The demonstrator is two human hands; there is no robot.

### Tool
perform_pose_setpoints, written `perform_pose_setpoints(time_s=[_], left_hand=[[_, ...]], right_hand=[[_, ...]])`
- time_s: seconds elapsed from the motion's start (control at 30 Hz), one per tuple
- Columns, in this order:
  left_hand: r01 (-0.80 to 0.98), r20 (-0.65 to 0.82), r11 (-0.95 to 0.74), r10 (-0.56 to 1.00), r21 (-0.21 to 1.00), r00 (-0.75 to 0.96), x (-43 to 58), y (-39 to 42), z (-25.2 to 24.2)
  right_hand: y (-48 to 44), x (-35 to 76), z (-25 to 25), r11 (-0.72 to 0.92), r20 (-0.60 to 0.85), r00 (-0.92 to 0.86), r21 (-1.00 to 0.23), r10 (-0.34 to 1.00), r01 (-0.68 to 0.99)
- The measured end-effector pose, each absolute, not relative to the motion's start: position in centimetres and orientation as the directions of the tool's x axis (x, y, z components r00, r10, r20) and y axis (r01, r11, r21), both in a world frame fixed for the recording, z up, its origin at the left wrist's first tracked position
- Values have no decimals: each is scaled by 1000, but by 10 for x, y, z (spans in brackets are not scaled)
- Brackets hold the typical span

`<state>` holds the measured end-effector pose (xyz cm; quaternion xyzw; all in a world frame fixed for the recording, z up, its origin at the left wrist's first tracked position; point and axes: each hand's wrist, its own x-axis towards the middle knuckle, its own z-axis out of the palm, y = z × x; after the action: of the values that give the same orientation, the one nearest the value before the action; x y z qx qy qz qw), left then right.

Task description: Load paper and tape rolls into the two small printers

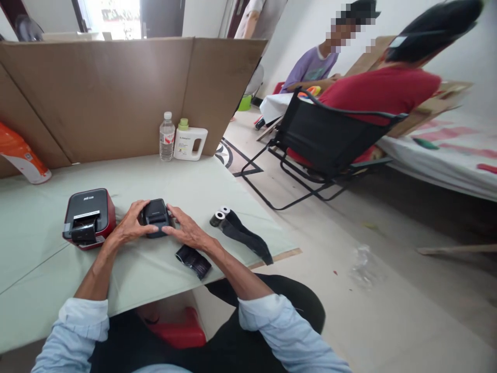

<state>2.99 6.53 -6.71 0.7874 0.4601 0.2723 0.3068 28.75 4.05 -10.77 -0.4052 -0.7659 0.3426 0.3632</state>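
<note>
A small black device [156, 215] rests on the pale green tabletop [202, 186]. My left hand [128, 228] is curled around its left side. My right hand [186, 229] presses against its right side with the fingers bent over it. A red and black label printer [88, 217] stands just left of my left hand. By my right wrist lies a dark ribbon piece [193, 261]. Further right, a black ribbon [243, 235] on two small spools trails toward the table's edge.
A cardboard screen [101, 93] walls the table's back. A water bottle [166, 137] and a white jug [190, 141] stand before it, an orange and white bag [21, 155] at far left. To the right, two people sit at another table, one in a black folding chair [330, 140].
</note>
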Motion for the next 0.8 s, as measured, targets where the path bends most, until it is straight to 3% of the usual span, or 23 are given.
perform_pose_setpoints(time_s=[0.1, 0.27, 0.5, 0.8], left_hand=[[600, 112, -446, 853, 665, 510, 26, 63, -68], [677, 103, -446, 869, 585, 483, 30, 59, -66], [689, 152, -435, 888, 579, 433, 36, 65, -59], [750, 86, -339, 931, 568, 355, 41, 67, -61]], right_hand=[[37, 288, -103, 487, 278, -466, -763, 840, 424], [40, 282, -112, 507, 297, -442, -704, 847, 498], [59, 274, -117, 509, 337, -399, -705, 853, 493], [69, 270, -113, 478, 294, -405, -724, 866, 497]])
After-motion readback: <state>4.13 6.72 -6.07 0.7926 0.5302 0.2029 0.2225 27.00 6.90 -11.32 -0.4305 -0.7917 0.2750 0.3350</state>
